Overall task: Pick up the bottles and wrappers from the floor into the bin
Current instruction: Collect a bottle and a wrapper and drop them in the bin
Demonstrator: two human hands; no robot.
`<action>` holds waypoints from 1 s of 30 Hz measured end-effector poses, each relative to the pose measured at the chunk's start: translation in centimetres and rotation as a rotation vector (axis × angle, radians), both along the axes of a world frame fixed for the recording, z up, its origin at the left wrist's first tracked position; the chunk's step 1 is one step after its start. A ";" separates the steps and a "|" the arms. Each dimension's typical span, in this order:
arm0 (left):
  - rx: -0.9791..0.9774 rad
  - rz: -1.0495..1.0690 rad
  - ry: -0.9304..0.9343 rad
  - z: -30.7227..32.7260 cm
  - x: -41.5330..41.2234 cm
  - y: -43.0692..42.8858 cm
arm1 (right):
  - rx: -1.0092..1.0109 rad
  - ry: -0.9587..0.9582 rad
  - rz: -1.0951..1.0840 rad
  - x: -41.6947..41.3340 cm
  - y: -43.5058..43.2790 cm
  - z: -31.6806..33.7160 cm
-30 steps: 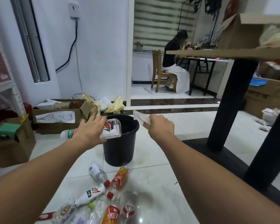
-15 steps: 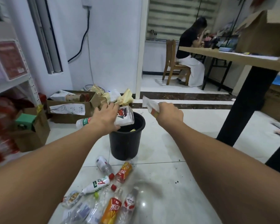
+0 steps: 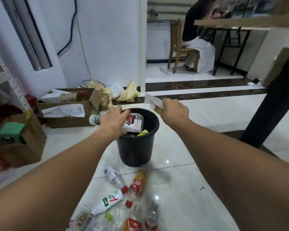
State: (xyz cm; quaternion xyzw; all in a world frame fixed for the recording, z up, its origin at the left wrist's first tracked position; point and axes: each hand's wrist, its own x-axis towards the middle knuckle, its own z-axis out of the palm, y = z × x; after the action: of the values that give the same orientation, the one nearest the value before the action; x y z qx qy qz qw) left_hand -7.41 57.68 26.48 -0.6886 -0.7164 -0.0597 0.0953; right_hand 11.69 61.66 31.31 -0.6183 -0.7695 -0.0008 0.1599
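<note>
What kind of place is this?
Likely an indoor work or storage room, perhaps a small office: a tiled floor, cardboard boxes by the wall, and a person seated on a chair in the next room.

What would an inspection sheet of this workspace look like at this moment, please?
Surface: glossy white tiled floor, a few dark specks.
Job's things: black bin upright, a yellow-green wrapper inside; several floor bottles lying in front of it.
Clutter: cardboard boxes and crumpled yellow paper by the wall.
Hands: left hand holds a labelled bottle sideways over the bin's rim; right hand grips a white wrapper near the bin's right rim.
Cables: black cable running down the wall.
Surroundings: seated person on a wooden chair in the next room; dark table leg on the right.
</note>
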 end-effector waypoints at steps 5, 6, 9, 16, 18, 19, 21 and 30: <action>-0.052 -0.088 0.019 -2.8 0.7 3.3 | -0.015 -0.041 -0.009 0.2 3.3 -2.1; -0.052 -0.107 0.023 -3.2 0.7 4.2 | -0.018 -0.042 -0.012 0.0 4.2 -2.3; -0.068 -0.163 0.005 -4.6 0.5 6.1 | -0.019 -0.036 -0.023 -0.7 6.2 -2.7; -0.150 -0.119 0.021 -8.0 0.2 10.0 | -0.049 -0.051 0.019 -2.6 8.7 -5.1; -0.170 -0.091 -0.032 -8.6 0.2 11.0 | -0.052 -0.052 0.021 -2.7 9.3 -5.6; -0.181 -0.070 -0.070 -8.9 0.2 11.4 | -0.054 -0.055 0.020 -2.7 9.6 -5.9; -0.214 -0.036 -0.098 -9.5 0.1 11.9 | -0.060 -0.062 0.018 -2.7 9.9 -6.4; -0.173 0.039 -0.059 -10.4 -2.4 11.7 | -0.088 -0.091 0.036 -3.9 10.2 -7.9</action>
State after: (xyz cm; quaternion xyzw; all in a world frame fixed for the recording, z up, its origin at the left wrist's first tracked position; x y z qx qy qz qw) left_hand -9.78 69.34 16.06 -0.6782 -0.7345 -0.0157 0.0154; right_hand 7.74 71.85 23.39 -0.6101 -0.7863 0.0080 0.0972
